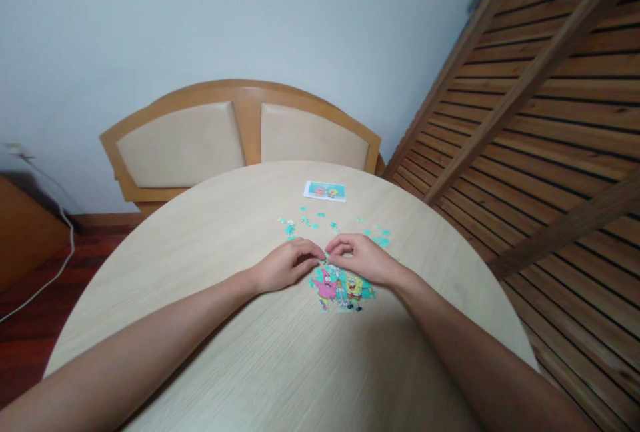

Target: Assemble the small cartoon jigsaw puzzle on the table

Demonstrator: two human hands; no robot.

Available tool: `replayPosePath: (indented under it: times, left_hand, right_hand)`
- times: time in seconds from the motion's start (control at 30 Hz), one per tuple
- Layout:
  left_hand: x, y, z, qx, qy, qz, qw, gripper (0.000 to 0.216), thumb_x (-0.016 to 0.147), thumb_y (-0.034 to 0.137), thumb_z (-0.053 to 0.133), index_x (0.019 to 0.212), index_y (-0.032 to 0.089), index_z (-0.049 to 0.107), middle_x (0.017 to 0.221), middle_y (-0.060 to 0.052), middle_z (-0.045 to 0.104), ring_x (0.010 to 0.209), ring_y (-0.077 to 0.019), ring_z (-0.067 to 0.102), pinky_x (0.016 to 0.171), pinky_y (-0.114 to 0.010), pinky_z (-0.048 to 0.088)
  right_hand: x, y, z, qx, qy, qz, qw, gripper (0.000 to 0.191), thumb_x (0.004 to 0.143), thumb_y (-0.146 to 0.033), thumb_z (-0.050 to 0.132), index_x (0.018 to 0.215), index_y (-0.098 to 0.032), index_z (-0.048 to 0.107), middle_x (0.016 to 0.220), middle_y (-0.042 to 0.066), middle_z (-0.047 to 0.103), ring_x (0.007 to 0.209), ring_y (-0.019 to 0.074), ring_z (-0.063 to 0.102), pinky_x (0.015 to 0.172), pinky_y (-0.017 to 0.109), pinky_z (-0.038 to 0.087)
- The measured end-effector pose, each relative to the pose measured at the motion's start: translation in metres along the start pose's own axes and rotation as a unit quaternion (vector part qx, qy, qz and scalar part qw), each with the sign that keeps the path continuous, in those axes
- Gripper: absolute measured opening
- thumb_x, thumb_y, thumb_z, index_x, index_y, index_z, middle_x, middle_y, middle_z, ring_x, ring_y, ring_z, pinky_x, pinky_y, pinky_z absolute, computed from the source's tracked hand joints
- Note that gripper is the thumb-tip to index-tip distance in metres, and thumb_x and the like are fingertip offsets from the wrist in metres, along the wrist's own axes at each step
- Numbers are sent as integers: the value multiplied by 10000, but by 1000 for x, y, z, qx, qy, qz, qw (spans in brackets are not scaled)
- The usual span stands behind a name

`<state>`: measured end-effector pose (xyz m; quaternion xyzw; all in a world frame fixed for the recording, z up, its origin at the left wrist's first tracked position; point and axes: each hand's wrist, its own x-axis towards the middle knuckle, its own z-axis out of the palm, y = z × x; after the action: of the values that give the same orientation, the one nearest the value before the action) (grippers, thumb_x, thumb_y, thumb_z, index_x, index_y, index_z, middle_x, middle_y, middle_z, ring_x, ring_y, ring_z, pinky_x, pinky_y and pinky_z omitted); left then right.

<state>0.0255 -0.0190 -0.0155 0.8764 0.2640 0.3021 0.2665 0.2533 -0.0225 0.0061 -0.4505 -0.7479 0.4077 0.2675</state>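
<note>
A person seated at a round, pale wooden tabletop (pixel 240 365) works on a cartoon jigsaw puzzle, both forearms stretched across the surface. The left hand (pixel 283 265) and right hand (pixel 363 259) meet fingertip to fingertip at the far edge of the assembled section (pixel 343 291), which lies near the middle of the tabletop and shows a pink figure and a yellow one on a teal ground. Both hands are curled, with thumbs and forefingers drawn in around a small teal puzzle piece (pixel 326 258). The piece is too small to tell which hand grips it, or whether it is only being pressed flat.

The step in hand appears to be seating this piece against the finished part. It likely calls for a light turn to line up the tabs, then gentle downward pressure that does not shove the joined pieces apart.

Loose teal pieces (pixel 304 221) lie scattered just beyond the hands, more of them to the far right (pixel 381 240). A small reference picture (pixel 325 190) sits near the far rim. Beyond stands a cushioned wooden chair back (pixel 240 132), and a slatted wooden frame (pixel 550 119) leans at right.
</note>
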Motion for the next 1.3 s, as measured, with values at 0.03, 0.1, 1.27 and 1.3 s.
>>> replayPosePath:
  times: [0.03, 0.1, 1.27, 1.3]
  left_hand:
    - [0, 0, 0, 4, -1, -2, 1000, 209, 998, 303, 534, 1060, 177, 689, 1030, -84, 719, 969, -193, 648, 915, -360, 519]
    - [0, -1, 1, 15, -5, -6, 1000, 217, 998, 310, 532, 1068, 178, 689, 1020, -83, 718, 967, -197, 646, 915, -362, 517]
    - [-2, 15, -7, 171, -84, 95, 977, 322, 1034, 235, 412, 1259, 194, 637, 1255, -96, 653, 1191, -229, 566, 1046, -409, 470]
    - [-2, 16, -7, 171, -86, 99, 976, 321, 1034, 232, 408, 1257, 190, 635, 1260, -98, 654, 1195, -229, 567, 1051, -411, 468]
  right_hand:
    - [0, 1, 0, -5, -3, -2, 1000, 167, 809, -267, 694, 932, -159, 727, 841, 55, 767, 807, 194, 708, 749, 300, 528]
    - [-1, 1, -2, -31, -5, -17, 999, 146, 831, -271, 675, 907, -164, 741, 877, 62, 772, 833, 200, 711, 769, 305, 525]
    - [-11, 14, -55, -155, 52, -71, 984, 231, 915, -322, 597, 1022, -184, 748, 989, 70, 755, 870, 196, 665, 793, 307, 482]
    - [-12, 19, -65, -165, 99, -53, 980, 250, 919, -335, 582, 1027, -177, 743, 972, 77, 756, 839, 200, 661, 768, 311, 481]
